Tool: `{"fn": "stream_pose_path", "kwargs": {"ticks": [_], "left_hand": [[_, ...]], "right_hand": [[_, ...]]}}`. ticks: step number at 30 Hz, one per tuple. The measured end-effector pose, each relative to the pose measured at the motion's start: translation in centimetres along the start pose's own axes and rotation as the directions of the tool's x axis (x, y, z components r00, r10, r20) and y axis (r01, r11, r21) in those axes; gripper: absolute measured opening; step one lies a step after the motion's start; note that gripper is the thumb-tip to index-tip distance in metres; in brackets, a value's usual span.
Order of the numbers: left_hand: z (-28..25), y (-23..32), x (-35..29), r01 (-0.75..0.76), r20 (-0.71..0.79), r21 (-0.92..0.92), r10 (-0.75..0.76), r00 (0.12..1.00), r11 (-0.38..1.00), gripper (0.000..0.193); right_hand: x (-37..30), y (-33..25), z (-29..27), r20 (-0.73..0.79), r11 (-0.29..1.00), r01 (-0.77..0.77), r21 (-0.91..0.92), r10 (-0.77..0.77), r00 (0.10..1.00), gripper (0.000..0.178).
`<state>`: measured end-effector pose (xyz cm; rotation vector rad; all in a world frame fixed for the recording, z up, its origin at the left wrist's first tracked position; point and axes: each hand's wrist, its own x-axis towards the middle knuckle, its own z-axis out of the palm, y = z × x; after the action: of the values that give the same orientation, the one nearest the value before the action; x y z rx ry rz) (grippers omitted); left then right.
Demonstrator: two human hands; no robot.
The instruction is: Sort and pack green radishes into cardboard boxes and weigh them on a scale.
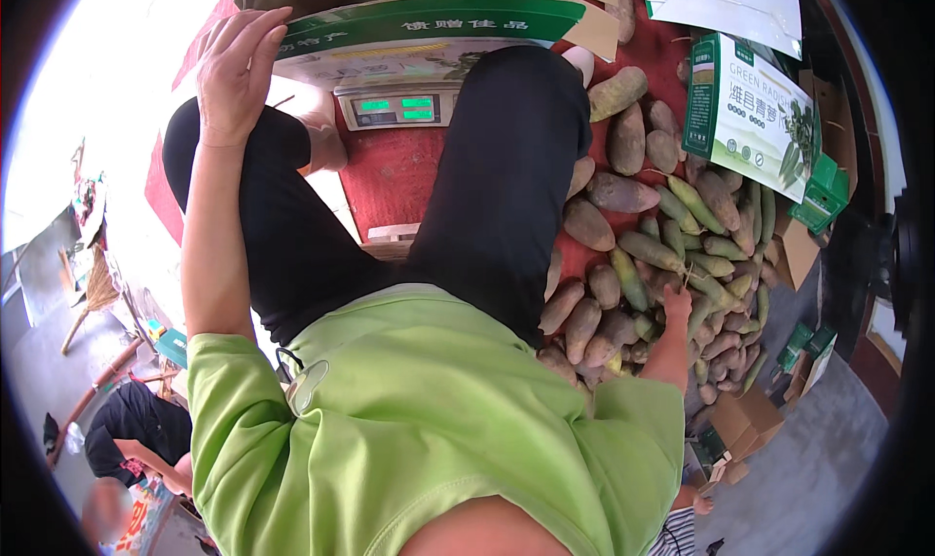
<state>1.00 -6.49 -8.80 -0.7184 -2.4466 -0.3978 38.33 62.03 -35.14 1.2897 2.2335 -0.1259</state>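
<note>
My left hand (234, 74) rests at the left corner of an open cardboard box (370, 64), its fingers stretched along the edge. The box, with a green band and a pale printed side, stands on a digital scale (397, 106) with lit green displays. Only a sliver of its inside shows. My right hand (675, 305) is down in the heap at my right, fingers closed at the stem end of a green radish (710, 285). Long green radishes (691, 202) and brownish sweet potatoes (623, 194) lie around it.
A white and green printed carton (748, 113) stands beyond the heap. Brown cartons (746, 424) lie at the lower right. A red mat (394, 181) spreads under the scale. At the lower left are another person (141, 425) and a broom (95, 288).
</note>
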Motion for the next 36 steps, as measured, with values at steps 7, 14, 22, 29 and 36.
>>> {"fn": "stream_pose_path", "kwargs": {"ticks": [7, 14, 22, 29, 36], "left_hand": [[-0.2, 0.0, 0.3, 0.014, 0.012, 0.003, -0.014, 1.0, 1.0, 0.017], [-0.5, 0.3, 0.3, 0.034, 0.068, -0.057, -0.03, 0.997, 0.998, 0.017], [-0.9, 0.1, 0.6, 0.074, 0.075, -0.135, -0.064, 0.995, 0.988, 0.017], [-1.5, -0.1, 0.3, 0.053, 0.069, -0.155, -0.042, 0.997, 0.987, 0.017], [-2.3, 0.1, 0.0, 0.055, 0.095, -0.169, -0.04, 0.995, 0.984, 0.017]], "right_hand": [[-3.5, -1.1, -0.6, -0.092, 0.852, -0.042, 0.521, 0.105, 0.99, 0.037], [-8.9, -1.4, -2.4, -0.394, 0.723, -0.015, 0.691, 0.393, 0.831, 0.023], [-9.3, 0.7, -2.5, -0.512, 0.393, 0.355, 0.848, 0.435, 0.741, 0.026], [-10.4, -3.4, -4.7, -0.401, 0.338, 0.257, 0.905, 0.484, 0.777, 0.026], [-16.1, -13.2, -12.9, -0.435, 0.048, 0.436, 0.898, 0.24, 0.868, 0.024]]}}
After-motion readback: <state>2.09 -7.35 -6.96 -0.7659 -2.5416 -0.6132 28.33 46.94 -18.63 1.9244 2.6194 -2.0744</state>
